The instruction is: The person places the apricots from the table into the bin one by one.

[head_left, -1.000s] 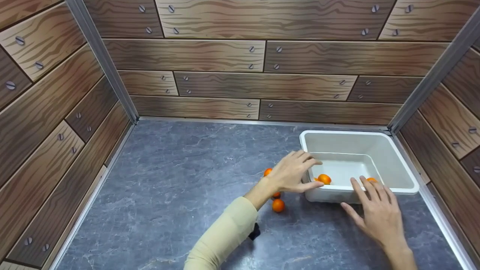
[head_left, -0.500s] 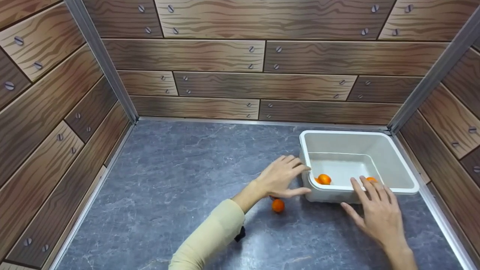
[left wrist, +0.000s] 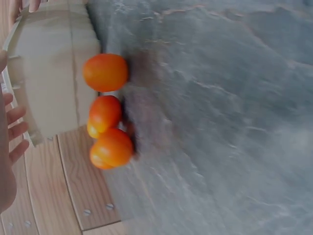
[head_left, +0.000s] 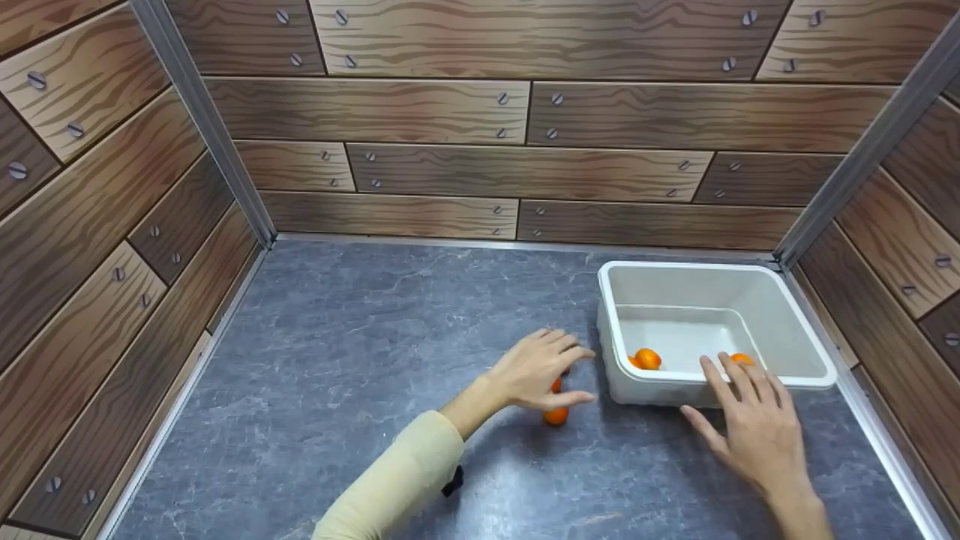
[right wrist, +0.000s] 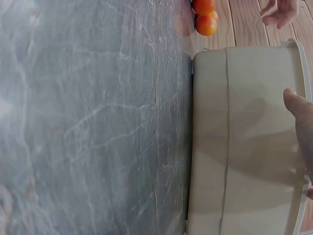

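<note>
My left hand [head_left: 534, 373] hovers left of a white plastic bin [head_left: 652, 391], fingers spread and thumb out, holding nothing. Partly hidden below it in the head view are orange-red tomatoes [head_left: 555, 417]. The left wrist view shows them in a row on the surface: one tomato [left wrist: 105, 72] apart, two others, a middle tomato [left wrist: 105, 111] and an end tomato [left wrist: 112, 148], close together, with more orange behind. At the bin's near side, my right hand [head_left: 763, 431] has its relaxed fingers over the rim and its thumb [right wrist: 293, 102] in front of the outer wall.
Inside the bin, a tomato [head_left: 648, 359] lies at the near left corner with another partly behind it. One more tomato [head_left: 742, 359] shows beyond the right fingers. Wood-patterned walls [head_left: 420, 217] enclose the grey marbled surface [head_left: 360, 322]; the bin stands near the right wall.
My left hand has drawn back from over the bin's left rim, moving left and toward me, over the tomatoes. My right hand and the bin have stayed in place.
</note>
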